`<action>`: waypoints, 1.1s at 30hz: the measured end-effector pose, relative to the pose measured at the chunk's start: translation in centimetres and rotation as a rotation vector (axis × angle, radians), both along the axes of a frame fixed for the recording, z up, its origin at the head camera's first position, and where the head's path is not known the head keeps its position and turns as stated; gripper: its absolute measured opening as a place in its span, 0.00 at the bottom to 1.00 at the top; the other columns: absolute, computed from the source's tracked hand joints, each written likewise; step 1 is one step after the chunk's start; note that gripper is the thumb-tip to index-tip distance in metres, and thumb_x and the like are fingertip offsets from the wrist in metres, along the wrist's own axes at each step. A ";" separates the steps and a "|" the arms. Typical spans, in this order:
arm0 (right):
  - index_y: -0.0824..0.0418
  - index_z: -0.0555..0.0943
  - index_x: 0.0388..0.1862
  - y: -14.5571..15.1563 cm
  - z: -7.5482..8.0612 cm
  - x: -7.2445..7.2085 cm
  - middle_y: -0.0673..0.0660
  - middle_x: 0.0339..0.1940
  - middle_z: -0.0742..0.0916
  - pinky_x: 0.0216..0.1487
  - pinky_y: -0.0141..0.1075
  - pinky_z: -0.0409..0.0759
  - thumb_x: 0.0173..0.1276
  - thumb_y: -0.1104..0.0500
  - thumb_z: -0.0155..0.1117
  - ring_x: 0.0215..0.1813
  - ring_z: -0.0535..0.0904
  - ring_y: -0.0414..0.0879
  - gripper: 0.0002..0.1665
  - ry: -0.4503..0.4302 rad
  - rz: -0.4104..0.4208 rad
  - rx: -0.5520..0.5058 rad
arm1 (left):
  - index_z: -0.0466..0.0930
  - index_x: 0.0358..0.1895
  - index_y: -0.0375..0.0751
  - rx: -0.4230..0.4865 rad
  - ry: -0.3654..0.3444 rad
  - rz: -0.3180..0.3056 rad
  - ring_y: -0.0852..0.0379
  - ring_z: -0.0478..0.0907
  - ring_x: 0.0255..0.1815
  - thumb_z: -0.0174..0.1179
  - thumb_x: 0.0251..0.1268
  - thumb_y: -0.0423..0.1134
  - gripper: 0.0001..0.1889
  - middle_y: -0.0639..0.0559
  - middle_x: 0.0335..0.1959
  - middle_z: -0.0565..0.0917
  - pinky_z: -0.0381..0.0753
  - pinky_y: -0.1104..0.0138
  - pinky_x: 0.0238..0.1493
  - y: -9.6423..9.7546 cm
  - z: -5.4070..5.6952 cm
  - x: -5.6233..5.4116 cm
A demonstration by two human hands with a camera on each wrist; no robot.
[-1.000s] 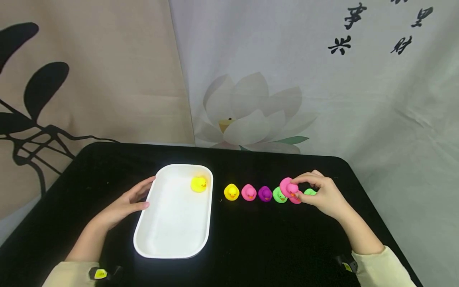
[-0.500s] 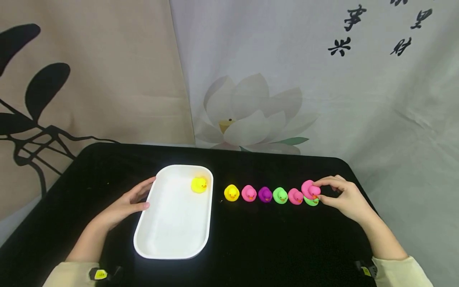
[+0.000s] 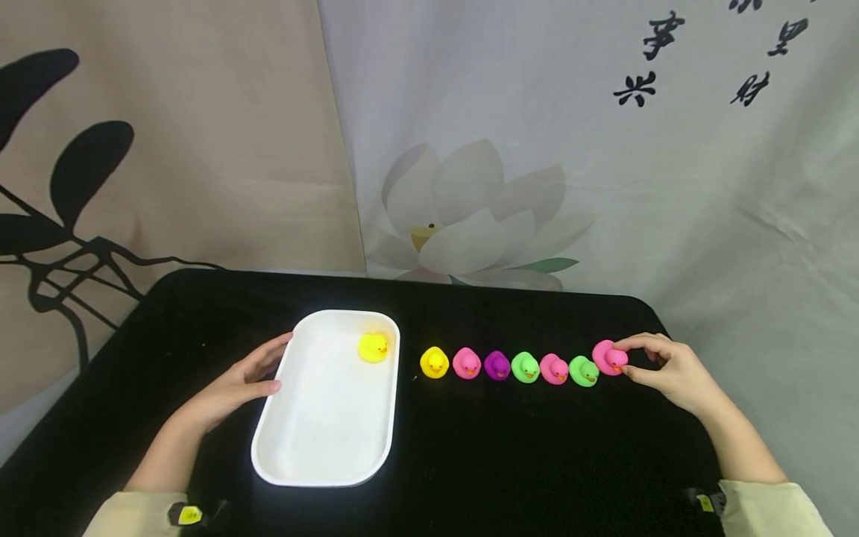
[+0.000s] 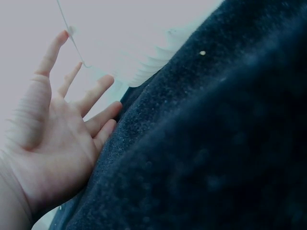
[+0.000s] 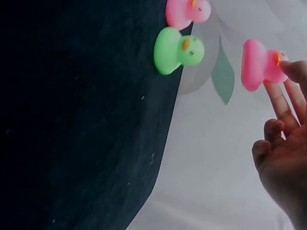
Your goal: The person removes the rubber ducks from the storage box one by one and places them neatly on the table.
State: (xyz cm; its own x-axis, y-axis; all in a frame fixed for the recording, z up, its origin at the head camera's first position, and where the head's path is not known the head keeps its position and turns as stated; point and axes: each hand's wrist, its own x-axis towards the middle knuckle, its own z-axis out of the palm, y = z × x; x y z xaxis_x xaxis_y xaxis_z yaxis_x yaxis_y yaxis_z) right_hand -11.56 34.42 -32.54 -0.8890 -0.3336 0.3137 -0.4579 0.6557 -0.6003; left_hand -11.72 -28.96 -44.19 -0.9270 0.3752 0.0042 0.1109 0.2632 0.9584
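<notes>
My right hand (image 3: 678,371) pinches a pink rubber duck (image 3: 610,358) between thumb and fingers at the right end of a row of ducks. In the right wrist view that pink duck (image 5: 258,65) is held up off the black cloth, beside a green duck (image 5: 173,51). My left hand (image 3: 235,384) rests with fingers spread against the left rim of a white tray (image 3: 268,425). The left wrist view shows this hand's palm (image 4: 57,139) with the fingers extended toward the tray's side (image 4: 153,57). One yellow duck (image 3: 373,347) sits inside the tray, near its far right corner.
The row on the black tablecloth (image 3: 510,455) runs from a yellow duck (image 3: 434,362) through pink, purple (image 3: 497,365), green and pink ducks to a green duck (image 3: 584,371). Behind the table hangs a printed cloth (image 3: 470,97) with a lotus and dark writing.
My right hand has carried the pink duck to the right, over the last pink and green ducks, to beyond the row's green end. The left hand and tray have stayed in place.
</notes>
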 end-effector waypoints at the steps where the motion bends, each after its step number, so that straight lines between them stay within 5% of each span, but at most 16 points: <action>1: 0.66 0.82 0.42 0.3 -0.2 -0.1 0.51 0.34 0.78 0.31 0.33 0.61 0.56 0.74 0.68 0.34 0.62 0.40 0.14 -0.005 -0.003 0.002 | 0.52 0.75 0.49 -0.001 0.000 0.001 0.31 0.56 0.69 0.58 0.62 0.36 0.38 0.39 0.73 0.57 0.68 0.35 0.52 0.0 0.0 0.0; 11: 0.60 0.82 0.46 5.1 -4.5 -2.2 0.50 0.29 0.70 0.27 0.35 0.60 0.59 0.67 0.70 0.32 0.61 0.45 0.15 -0.101 -0.081 0.048 | 0.53 0.75 0.49 0.001 0.004 -0.002 0.32 0.56 0.68 0.59 0.62 0.36 0.38 0.40 0.73 0.58 0.69 0.35 0.52 0.0 -0.1 -0.1; 19: 0.60 0.82 0.48 5.9 -5.3 -2.6 0.55 0.30 0.71 0.27 0.36 0.59 0.62 0.63 0.69 0.32 0.61 0.44 0.15 -0.205 -0.083 0.055 | 0.52 0.75 0.49 -0.002 0.003 0.002 0.31 0.56 0.69 0.59 0.62 0.36 0.38 0.39 0.73 0.57 0.67 0.34 0.53 0.0 -0.1 -0.1; 33: 0.62 0.82 0.47 6.2 -6.4 -3.1 0.59 0.38 0.78 0.32 0.34 0.64 0.61 0.63 0.68 0.35 0.64 0.48 0.15 -0.248 -0.063 0.051 | 0.52 0.75 0.50 -0.002 0.007 -0.002 0.31 0.55 0.69 0.58 0.62 0.36 0.38 0.39 0.73 0.57 0.66 0.34 0.53 0.0 -0.1 0.0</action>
State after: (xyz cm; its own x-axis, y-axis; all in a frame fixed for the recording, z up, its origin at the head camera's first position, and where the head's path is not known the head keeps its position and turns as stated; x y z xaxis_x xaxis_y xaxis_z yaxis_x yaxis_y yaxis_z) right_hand -14.70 40.63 -38.98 -0.9562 -0.2847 0.0679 -0.2580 0.7105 -0.6547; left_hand -11.74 -28.99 -44.28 -0.9261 0.3771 0.0104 0.1184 0.2645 0.9571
